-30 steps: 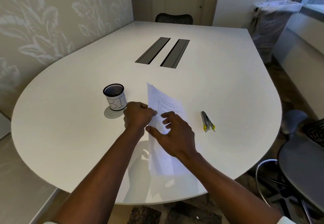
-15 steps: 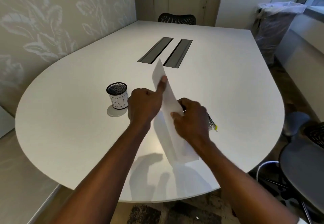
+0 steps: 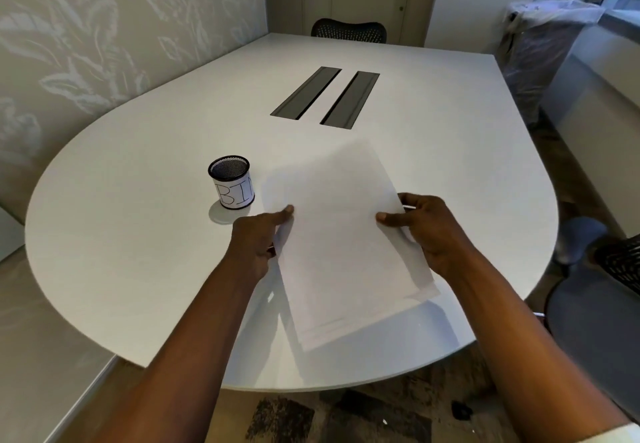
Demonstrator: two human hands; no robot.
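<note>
A thin stack of white paper sheets [image 3: 341,234] is held flat above the white table [image 3: 138,234], blank side up. My left hand [image 3: 258,238] pinches its left edge, thumb on top. My right hand [image 3: 424,231] grips the right edge, thumb on top and fingers underneath. A black mesh cup [image 3: 231,182] with a white label reading "BIN" stands on the table just left of the paper. The yellow and grey stapler seen earlier is hidden behind the paper and my right hand.
Two dark cable slots [image 3: 325,96] lie in the table's middle. A black chair [image 3: 348,29] stands at the far end, another chair [image 3: 595,300] at the right. A bag-lined bin [image 3: 543,47] is by the window. A patterned wall runs along the left.
The sheets were lifted off the table, stood on edge, then turned over flat with the blank side up. Both hands shifted to its side edges. The stapler went out of sight.
</note>
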